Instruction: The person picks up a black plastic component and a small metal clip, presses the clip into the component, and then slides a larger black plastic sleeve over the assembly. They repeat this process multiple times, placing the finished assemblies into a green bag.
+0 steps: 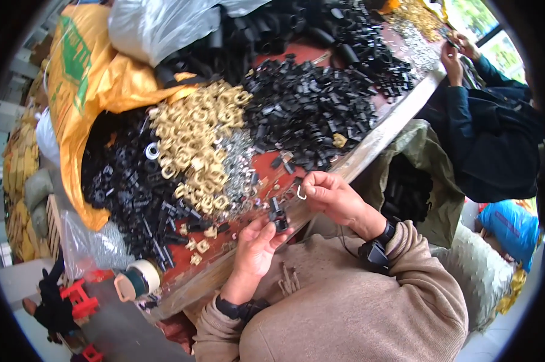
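Near the front edge of the red worktable, my left hand is closed on a small black plastic part, held upright between thumb and fingers. To its right and slightly higher, my right hand pinches a thin, pale bent wire hook between thumb and forefinger. The hook and the black part are a short gap apart. Just beyond my hands lie small silver metal pieces and a heap of cream ring-shaped parts.
Heaps of black plastic pieces cover the table, some spilling from an orange sack. A tape roll sits at the left edge. On the right are an olive sack and a co-worker's hands.
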Tool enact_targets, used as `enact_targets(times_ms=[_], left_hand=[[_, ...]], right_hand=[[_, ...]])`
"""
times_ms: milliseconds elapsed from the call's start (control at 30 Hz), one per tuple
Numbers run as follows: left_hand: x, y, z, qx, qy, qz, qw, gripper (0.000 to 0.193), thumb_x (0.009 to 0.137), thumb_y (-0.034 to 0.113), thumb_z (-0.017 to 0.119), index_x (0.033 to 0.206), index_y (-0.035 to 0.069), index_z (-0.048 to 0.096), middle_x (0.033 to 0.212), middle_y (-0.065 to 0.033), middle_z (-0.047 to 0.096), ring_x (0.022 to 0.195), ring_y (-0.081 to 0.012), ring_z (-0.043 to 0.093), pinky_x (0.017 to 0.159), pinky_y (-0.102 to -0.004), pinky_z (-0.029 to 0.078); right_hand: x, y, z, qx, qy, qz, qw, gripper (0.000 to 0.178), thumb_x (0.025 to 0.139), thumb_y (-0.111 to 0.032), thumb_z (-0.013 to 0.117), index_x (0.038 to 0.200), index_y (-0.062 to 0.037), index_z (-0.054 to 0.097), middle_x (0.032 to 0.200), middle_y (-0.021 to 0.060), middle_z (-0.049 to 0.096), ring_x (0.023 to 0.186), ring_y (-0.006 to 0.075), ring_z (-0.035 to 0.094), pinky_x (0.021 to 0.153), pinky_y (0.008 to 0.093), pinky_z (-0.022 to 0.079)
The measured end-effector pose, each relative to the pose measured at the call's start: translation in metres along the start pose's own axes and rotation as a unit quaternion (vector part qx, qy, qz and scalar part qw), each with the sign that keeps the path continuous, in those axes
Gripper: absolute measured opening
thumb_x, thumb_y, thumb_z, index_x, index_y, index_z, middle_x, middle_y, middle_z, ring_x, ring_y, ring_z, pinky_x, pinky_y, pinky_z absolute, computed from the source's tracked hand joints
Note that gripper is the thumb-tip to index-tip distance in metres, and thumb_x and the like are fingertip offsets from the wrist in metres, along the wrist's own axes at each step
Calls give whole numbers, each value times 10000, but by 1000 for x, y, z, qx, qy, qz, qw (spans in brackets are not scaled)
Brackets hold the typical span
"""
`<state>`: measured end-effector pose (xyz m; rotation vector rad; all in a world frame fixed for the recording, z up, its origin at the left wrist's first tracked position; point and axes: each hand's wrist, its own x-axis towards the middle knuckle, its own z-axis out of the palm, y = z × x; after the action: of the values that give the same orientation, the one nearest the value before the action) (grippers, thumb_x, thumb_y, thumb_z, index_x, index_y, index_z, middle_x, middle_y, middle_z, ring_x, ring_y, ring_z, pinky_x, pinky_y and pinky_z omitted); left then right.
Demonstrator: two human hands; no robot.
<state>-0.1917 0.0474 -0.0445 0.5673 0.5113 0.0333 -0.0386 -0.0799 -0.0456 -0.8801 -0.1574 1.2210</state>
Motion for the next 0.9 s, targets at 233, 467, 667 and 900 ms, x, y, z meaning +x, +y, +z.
enact_targets(times_ms=[233, 467, 667, 900], left_hand=[[0, -3, -1, -2, 11, 24, 1000, 258, 795, 117, 560, 1010, -16, 508, 947, -140, 574, 790, -219, 595, 660, -243, 506], [1, -2, 0, -2, 17, 24, 1000, 259, 796, 119, 557, 1010, -19, 507, 951, -152, 570, 793, -223, 592, 659, -245, 508], [4, -2, 0, -5, 16, 23, 1000, 262, 801, 118, 549, 1019, -20, 502, 955, -156, 567, 799, -221, 590, 661, -243, 508], [2, 0, 0, -8, 12, 23, 1000, 264, 806, 121, 543, 1026, -19, 499, 958, -151, 567, 808, -219, 587, 664, -241, 506]], right_hand=[[-5, -32, -51, 244, 10, -78, 967, 138, 831, -183, 509, 741, -86, 471, 604, -51, 331, 475, 49, 287, 478, 198, 269], [-10, -34, -55, 223, 17, -125, 967, 127, 825, -170, 513, 735, -99, 459, 596, -48, 326, 462, 45, 285, 481, 202, 275], [-1, -28, -41, 199, 3, -78, 977, 137, 814, -173, 531, 733, -100, 449, 599, -46, 329, 466, 45, 292, 475, 205, 277], [7, -38, -38, 118, -13, -65, 991, 130, 817, -179, 534, 755, -89, 464, 614, -55, 344, 472, 39, 287, 454, 188, 251]])
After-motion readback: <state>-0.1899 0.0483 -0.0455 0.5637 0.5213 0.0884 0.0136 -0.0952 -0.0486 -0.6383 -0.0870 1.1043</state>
